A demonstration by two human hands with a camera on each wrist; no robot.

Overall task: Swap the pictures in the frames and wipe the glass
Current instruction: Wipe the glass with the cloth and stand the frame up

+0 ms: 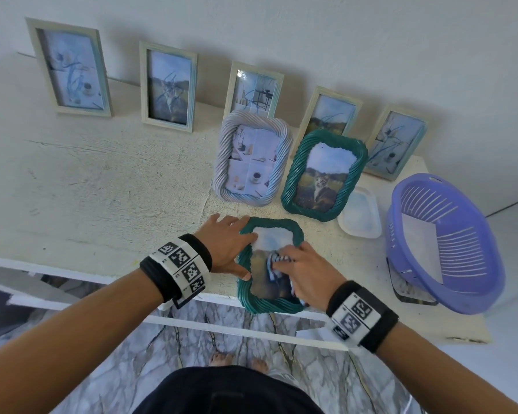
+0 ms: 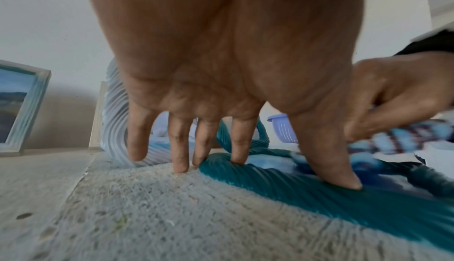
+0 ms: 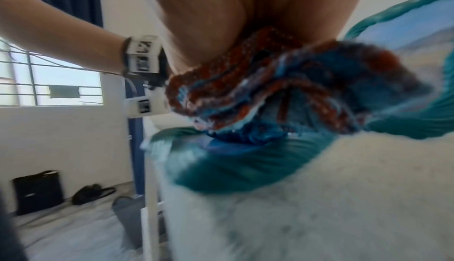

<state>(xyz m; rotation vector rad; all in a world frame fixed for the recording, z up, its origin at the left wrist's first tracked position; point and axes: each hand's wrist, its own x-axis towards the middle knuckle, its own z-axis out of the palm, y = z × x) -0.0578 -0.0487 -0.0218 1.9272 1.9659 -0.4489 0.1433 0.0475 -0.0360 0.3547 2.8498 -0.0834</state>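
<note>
**Cloth on the glass, frame pinned flat**

The teal rope-edged frame (image 1: 269,265) lies flat at the near edge of the desk (image 1: 117,186), at 6 o'clock from the two frames standing behind it. The left hand (image 1: 226,245) spreads straight fingers across its 10 o'clock corner, thumb pressing the left rail, fingertips (image 2: 237,159) down on the twisted rim. The right hand (image 1: 307,271) bunches a striped blue-and-red cloth (image 1: 274,264) in curled fingers, pressing it on the glass mid-frame. Behind, a grey-white rope frame (image 1: 251,161) and a second teal frame (image 1: 323,174) holding a cat picture stand upright. At 3 o'clock sits a tilted purple basket (image 1: 443,243).
</note>
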